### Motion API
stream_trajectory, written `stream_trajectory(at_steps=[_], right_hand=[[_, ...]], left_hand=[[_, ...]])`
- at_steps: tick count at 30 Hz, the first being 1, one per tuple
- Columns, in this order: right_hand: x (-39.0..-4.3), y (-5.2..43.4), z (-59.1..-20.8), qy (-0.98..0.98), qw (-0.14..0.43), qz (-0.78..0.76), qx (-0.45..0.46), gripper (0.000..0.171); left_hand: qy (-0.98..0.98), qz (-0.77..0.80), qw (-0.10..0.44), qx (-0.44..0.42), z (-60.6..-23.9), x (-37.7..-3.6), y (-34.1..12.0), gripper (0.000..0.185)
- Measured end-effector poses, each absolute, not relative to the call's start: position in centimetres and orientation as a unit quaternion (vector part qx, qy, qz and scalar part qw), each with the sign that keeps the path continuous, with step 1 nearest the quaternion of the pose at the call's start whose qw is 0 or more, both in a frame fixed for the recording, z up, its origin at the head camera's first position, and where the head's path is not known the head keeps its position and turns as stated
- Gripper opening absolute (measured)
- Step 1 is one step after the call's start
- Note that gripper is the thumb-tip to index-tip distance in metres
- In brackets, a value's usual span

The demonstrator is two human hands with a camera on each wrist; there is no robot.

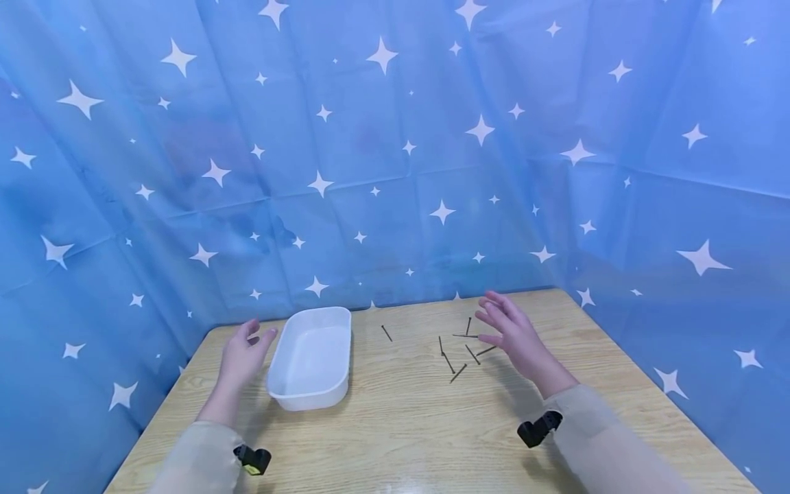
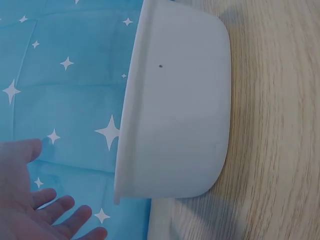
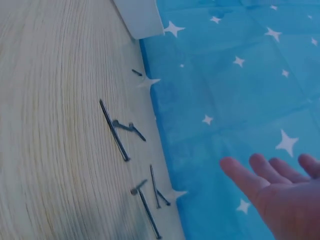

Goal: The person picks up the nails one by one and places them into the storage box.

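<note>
Both hands hover just above the wooden table [image 1: 401, 425], and neither holds anything. The left hand [image 1: 242, 355] sits at lower left of the head view, fingers loosely spread, just beside the white plastic tub [image 1: 311, 358] but seemingly not touching it; in the left wrist view the tub's pale wall [image 2: 175, 100] fills the centre with the open palm at the lower left corner. The right hand [image 1: 512, 333] hangs right of centre, fingers straight and relaxed, directly beside a scatter of thin dark nails [image 1: 459, 346]. I count about 6 in that cluster, some crossing each other, plus 1 lone nail [image 1: 386, 333] lying apart, between the cluster and the tub.

To my eye the step in hand is picking up nails. They lie flat and thin on the wood, so a fingertip pinch at a nail's middle, or rolling it a little to lift an end, would likely work better than a flat grab. Taking the ones that lie free first avoids flicking the crossed ones off towards the blue starred cloth [image 1: 382, 171] at the table's far edge, which the right wrist view shows is close. Steadying the tub with the left hand looks sensible.
</note>
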State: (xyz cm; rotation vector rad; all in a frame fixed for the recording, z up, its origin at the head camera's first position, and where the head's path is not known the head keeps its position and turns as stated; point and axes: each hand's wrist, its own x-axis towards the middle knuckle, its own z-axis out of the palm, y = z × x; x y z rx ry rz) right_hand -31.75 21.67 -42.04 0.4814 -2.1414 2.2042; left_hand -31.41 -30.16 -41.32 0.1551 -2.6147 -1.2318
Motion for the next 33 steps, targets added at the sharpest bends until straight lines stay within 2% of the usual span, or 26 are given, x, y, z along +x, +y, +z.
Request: stream_trajectory(at_steps=[6, 19, 33], right_hand=[[-31.8, 20.4, -42.2, -0.643, -0.024, 0.753, 0.137, 0.070], [-31.9, 17.3, -43.0, -0.619, -0.071, 0.772, 0.123, 0.068], [-32.5, 14.3, -43.8, -0.607, -0.125, 0.778, 0.105, 0.067]], left_hand=[[-0.897, -0.425, 0.102, 0.067, -41.7, -31.6, -29.8, 0.078], [-0.892, -0.439, 0.061, 0.090, -42.1, -32.1, -29.1, 0.081], [-0.891, -0.432, 0.061, 0.126, -42.8, -32.5, -29.1, 0.066]])
